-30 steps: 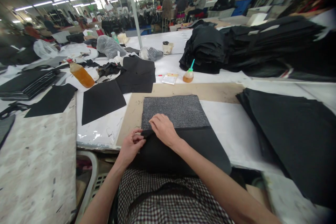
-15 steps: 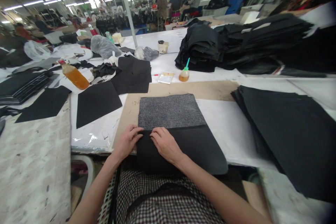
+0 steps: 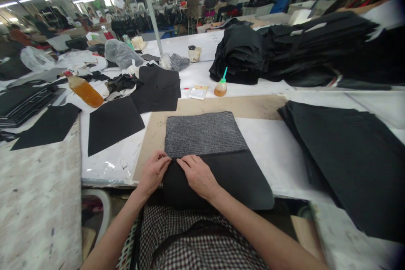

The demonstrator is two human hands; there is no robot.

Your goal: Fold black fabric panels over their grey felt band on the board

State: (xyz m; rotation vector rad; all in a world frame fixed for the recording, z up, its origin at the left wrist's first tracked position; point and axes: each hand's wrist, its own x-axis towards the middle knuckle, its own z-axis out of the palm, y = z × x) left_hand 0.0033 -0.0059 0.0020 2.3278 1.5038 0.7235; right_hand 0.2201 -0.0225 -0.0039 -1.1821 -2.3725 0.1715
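White table spans most of the frame. Black heap of fabric sits on it, upper right. Black stack of flat pieces fills the right side, near corner running past the table's front edge. Pale slab takes the lower left. Tan board lies flat at center.

Work's at frame center: black sheet, bottom edge overhanging the table front, and grey sheet, ribbed, directly above it in frame and on the board. They meet along a dark, near-level line. Can't tell if they're joined.

Right hand: flat-ish over the black sheet, fingers side by side, tips at the line. Can't tell if it pinches or just presses. Left hand: at the line's left end, thumb and fingertips pinching the black sheet's edge. Tips of both hands are close, a small gap between.

Smaller stuff: amber bottle, left, red cap toward upper left; squeeze bottle, green nozzle, just above the board; packet to its left.
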